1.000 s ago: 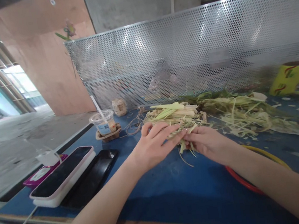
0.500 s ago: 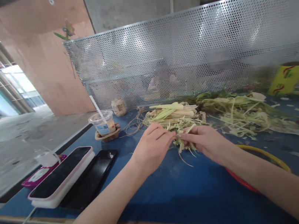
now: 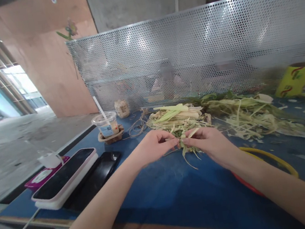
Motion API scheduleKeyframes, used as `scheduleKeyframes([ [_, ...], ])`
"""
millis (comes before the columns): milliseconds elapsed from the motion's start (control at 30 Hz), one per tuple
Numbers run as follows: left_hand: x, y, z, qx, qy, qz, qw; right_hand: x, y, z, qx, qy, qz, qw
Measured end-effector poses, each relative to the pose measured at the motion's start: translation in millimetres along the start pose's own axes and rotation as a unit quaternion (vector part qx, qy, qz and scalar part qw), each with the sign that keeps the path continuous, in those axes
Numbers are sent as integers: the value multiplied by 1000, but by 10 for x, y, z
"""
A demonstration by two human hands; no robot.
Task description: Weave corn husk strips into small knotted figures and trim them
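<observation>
Just in front of the pile, my left hand point(image 3: 159, 144) and my right hand point(image 3: 204, 140) meet with fingertips almost touching. Both pinch a strip of pale green husk point(image 3: 184, 148), whose thin ends hang below the fingers. The exact grip is partly hidden by the fingers. Right behind them lies a heap of dried husk strips point(image 3: 184, 114), pale yellow and green, with shredded bits at its near side. A string point(image 3: 138, 126) runs loosely to the left of the heap.
At the left are a drink cup point(image 3: 105, 124) in a cardboard holder, a phone on a white block point(image 3: 66, 175) and a black tablet-like slab point(image 3: 96, 178). A yellow-and-red ring point(image 3: 280, 162) lies under my right forearm. More husks point(image 3: 244, 114), a yellow tube point(image 3: 296, 79) and a perforated screen point(image 3: 188, 48) stand beyond.
My left hand has turned, its thumb now showing and its fingers lower and more level. My right hand stays nearly in place, still pinching the husk. The view has shifted slightly.
</observation>
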State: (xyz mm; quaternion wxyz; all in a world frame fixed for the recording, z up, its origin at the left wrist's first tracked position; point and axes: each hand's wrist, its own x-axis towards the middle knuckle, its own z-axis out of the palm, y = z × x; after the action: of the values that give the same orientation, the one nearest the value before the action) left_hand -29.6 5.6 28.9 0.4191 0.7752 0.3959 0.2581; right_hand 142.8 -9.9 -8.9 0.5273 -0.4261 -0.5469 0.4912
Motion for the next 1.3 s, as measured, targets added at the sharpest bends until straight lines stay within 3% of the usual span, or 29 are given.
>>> scheduleKeyframes([
  [100, 9, -6, -38, -120, -60, -50, 990, -16, -30, 10, -35, 0, 6, 999],
  [233, 27, -42, -56, -274, -127, -115, 946, -15, -59, 9, -42, -8, 5, 999],
  [533, 65, -82, 43, -301, -60, -121, 944, 64, 20, -69, -8, -59, 17, 998],
  [833, 55, -96, 82, -370, -85, -144, 914, 58, 11, -77, -14, -53, 11, 998],
  [1100, 98, -88, 127, -374, -40, -145, 915, 34, -52, -25, -54, -24, -1, 998],
  [1300, 109, -130, 122, -349, -4, -145, 926, 104, -32, -121, -89, -71, -21, 993],
])
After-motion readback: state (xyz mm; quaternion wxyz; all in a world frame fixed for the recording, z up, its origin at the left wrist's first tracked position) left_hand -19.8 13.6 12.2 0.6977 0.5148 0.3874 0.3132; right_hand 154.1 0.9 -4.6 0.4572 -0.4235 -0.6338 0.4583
